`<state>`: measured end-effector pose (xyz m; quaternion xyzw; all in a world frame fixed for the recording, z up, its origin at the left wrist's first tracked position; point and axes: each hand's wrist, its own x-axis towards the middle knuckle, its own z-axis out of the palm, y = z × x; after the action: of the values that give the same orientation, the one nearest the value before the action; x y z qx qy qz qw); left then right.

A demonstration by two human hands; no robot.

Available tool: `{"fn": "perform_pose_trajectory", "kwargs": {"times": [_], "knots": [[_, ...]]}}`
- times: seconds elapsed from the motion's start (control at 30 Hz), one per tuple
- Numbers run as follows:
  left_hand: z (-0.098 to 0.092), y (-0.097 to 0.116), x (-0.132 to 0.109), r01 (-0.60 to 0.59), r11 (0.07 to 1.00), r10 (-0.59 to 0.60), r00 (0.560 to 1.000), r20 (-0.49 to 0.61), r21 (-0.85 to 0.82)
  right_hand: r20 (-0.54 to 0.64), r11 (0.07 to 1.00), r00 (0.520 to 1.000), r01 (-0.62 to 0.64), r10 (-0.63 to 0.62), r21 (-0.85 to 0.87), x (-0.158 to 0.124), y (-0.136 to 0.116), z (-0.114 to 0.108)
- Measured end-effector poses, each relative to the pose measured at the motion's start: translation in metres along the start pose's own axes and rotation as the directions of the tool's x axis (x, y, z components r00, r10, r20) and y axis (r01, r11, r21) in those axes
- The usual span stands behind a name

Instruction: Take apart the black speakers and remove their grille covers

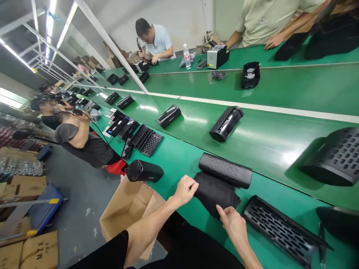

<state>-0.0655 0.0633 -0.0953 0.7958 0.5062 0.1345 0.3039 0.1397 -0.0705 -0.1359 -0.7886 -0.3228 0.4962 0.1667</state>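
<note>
A folded black cloth lies on the green table in front of me. My left hand is closed at its left edge, fingers bent in a pinch on the cloth. At the cloth's near edge is my right hand, thumb and fingers pressed together on the fabric. Just behind the cloth rests a long black textured casing. To the right lies a perforated black shell. A black speaker-like unit stands at the left, by the table edge.
An open cardboard box sits below the table edge at the left. Several black units lie on the green conveyor beyond. Perforated panels are at the back left. Other people sit along the line, left and opposite.
</note>
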Motion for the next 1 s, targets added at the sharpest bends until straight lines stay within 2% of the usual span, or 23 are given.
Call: {"fn": "perform_pose_trajectory", "kwargs": {"times": [0.13, 0.3, 0.37, 0.4, 0.47, 0.53, 0.57, 0.6, 0.67, 0.73, 0.83, 0.9, 1.0], "knots": [[0.015, 0.002, -0.012, -0.051, 0.994, 0.052, 0.999, 0.006, -0.096, -0.003, 0.998, 0.999, 0.039, -0.039, -0.054, -0.005, 0.006, -0.002], [0.012, 0.014, -0.014, -0.087, 0.981, 0.078, 0.995, -0.056, -0.176, -0.008, 0.981, 0.997, 0.069, -0.072, -0.181, -0.028, 0.009, -0.026], [0.01, 0.024, -0.013, -0.148, 0.97, 0.143, 0.989, -0.041, -0.193, -0.042, 0.965, 0.992, 0.107, -0.12, -0.241, -0.04, 0.006, -0.036], [0.01, 0.031, -0.012, -0.21, 0.958, 0.212, 0.977, -0.01, -0.194, -0.064, 0.956, 0.986, 0.133, -0.155, -0.26, -0.046, 0.003, -0.04], [0.014, 0.048, -0.007, -0.367, 0.907, 0.394, 0.912, 0.112, -0.204, -0.106, 0.939, 0.963, 0.21, -0.246, -0.272, -0.059, -0.001, -0.047], [0.02, 0.065, 0.002, -0.496, 0.833, 0.55, 0.784, 0.287, -0.244, -0.132, 0.922, 0.934, 0.291, -0.331, -0.254, -0.071, -0.003, -0.054], [0.023, 0.073, 0.008, -0.522, 0.812, 0.584, 0.722, 0.371, -0.262, -0.144, 0.919, 0.926, 0.31, -0.35, -0.244, -0.076, -0.002, -0.059], [0.026, 0.079, 0.013, -0.524, 0.808, 0.586, 0.678, 0.444, -0.268, -0.156, 0.921, 0.923, 0.31, -0.351, -0.238, -0.081, 0.001, -0.065], [0.029, 0.087, 0.024, -0.471, 0.842, 0.531, 0.646, 0.548, -0.261, -0.203, 0.948, 0.938, 0.238, -0.281, -0.212, -0.089, 0.011, -0.079], [0.03, 0.09, 0.034, -0.359, 0.894, 0.446, 0.657, 0.608, -0.268, -0.275, 0.985, 0.951, 0.11, -0.144, -0.136, -0.094, 0.027, -0.097], [0.033, 0.097, 0.044, -0.162, 0.928, 0.353, 0.671, 0.652, -0.336, -0.373, 0.997, 0.925, -0.067, 0.078, 0.044, -0.093, 0.056, -0.127], [0.043, 0.108, 0.048, -0.07, 0.925, 0.308, 0.715, 0.628, -0.374, -0.415, 0.985, 0.894, -0.132, 0.167, 0.111, -0.086, 0.074, -0.146], [0.068, 0.132, 0.049, -0.036, 0.933, 0.242, 0.799, 0.551, -0.358, -0.468, 0.974, 0.855, -0.181, 0.225, 0.137, -0.071, 0.095, -0.163]]}}
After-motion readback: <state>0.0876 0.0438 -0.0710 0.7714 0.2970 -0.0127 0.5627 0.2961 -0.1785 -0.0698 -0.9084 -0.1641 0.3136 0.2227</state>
